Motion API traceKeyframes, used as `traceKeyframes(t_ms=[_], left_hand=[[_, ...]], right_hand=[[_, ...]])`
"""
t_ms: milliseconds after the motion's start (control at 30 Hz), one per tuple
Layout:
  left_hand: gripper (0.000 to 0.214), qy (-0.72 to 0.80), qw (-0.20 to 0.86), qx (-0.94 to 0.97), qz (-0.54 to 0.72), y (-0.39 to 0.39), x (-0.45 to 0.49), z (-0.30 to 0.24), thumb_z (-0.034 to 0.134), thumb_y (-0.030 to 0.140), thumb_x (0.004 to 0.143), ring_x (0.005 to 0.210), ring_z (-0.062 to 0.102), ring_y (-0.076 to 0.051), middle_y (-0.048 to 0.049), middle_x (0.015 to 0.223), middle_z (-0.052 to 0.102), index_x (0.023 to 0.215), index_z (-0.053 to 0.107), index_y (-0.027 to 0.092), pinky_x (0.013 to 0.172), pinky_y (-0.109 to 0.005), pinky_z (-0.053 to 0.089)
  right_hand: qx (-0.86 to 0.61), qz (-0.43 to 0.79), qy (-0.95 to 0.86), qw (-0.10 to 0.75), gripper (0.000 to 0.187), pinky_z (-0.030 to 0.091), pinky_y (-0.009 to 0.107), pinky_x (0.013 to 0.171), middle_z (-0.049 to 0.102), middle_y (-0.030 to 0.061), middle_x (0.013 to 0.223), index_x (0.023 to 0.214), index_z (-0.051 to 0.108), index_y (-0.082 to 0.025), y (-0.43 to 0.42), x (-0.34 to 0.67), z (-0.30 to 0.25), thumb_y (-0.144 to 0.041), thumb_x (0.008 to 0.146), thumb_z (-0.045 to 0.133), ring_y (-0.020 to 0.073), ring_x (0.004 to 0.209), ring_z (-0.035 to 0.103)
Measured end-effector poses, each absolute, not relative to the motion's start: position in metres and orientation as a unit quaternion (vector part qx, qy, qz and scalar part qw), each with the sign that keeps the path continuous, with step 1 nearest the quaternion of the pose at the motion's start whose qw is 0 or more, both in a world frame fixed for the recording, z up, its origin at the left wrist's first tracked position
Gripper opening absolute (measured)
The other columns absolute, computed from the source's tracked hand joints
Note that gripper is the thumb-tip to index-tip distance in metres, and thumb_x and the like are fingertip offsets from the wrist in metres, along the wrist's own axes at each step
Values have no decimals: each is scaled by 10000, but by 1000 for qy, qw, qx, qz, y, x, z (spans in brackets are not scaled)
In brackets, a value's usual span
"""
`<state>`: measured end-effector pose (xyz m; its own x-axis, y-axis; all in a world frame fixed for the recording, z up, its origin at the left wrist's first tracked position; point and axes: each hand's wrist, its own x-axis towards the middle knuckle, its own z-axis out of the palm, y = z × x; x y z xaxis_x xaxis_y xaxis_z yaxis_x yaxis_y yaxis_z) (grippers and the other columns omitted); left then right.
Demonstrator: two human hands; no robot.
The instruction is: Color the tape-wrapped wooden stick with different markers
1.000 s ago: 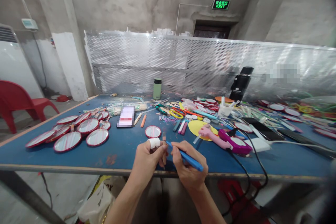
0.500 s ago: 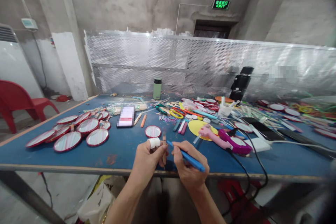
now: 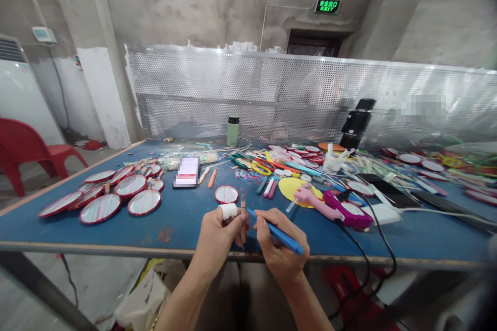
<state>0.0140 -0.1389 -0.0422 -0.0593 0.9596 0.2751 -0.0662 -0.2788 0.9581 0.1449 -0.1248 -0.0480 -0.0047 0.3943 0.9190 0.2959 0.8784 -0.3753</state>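
Note:
Near the table's front edge, my left hand (image 3: 218,232) pinches a small flat wooden stick (image 3: 243,204) upright between thumb and fingers. A white wrap (image 3: 228,211) is around one finger of that hand. My right hand (image 3: 282,242) is closed in a writing grip on a blue pen (image 3: 285,239). The pen's tip points left, close beside the stick; whether it touches cannot be told. Just beyond my hands lies a round white disc with a red rim (image 3: 226,194). A pink glue gun (image 3: 316,201) rests on a yellow disc (image 3: 286,190) to the right.
Several red-rimmed discs (image 3: 132,186) are piled at left near a phone (image 3: 187,171). Markers (image 3: 271,189), scissors (image 3: 261,167) and a green bottle (image 3: 232,131) stand or lie beyond. Black cables (image 3: 365,248) hang over the front edge at right. A perforated metal panel (image 3: 233,83) backs the table (image 3: 186,232).

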Motion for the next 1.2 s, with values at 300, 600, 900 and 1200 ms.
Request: traceKeyframes(t_ms=[300,600,900,1200], left_hand=[[211,422,427,535,595,-138,13,-44,620,296,818,416,508,-98,15,490,580,675,606,141,455,-197,404],[220,417,421,536,602,-138,14,-46,617,292,821,425,497,-94,30,472,557,656,591,148,458,-192,405],[209,422,422,530,603,-139,15,-44,626,276,805,425,499,-91,32,469,554,647,590,145,458,-189,400],[209,419,422,537,598,-139,14,-44,620,287,815,423,498,-94,26,480,563,663,599,145,456,-193,404]], right_hand=[[-241,30,-700,672,176,491,238,560,640,5,681,885,662,-182,-125,145,-48,-43,804,593,116,581,598],[-223,29,-736,639,194,497,242,583,655,10,712,917,658,-180,-125,145,-47,-36,802,596,118,608,606],[-226,33,-735,638,189,497,245,590,652,12,713,923,657,-176,-125,145,-49,-40,807,596,118,611,605],[-231,28,-722,651,197,495,243,580,654,3,706,915,658,-189,-125,145,-48,-41,803,592,115,600,604]])
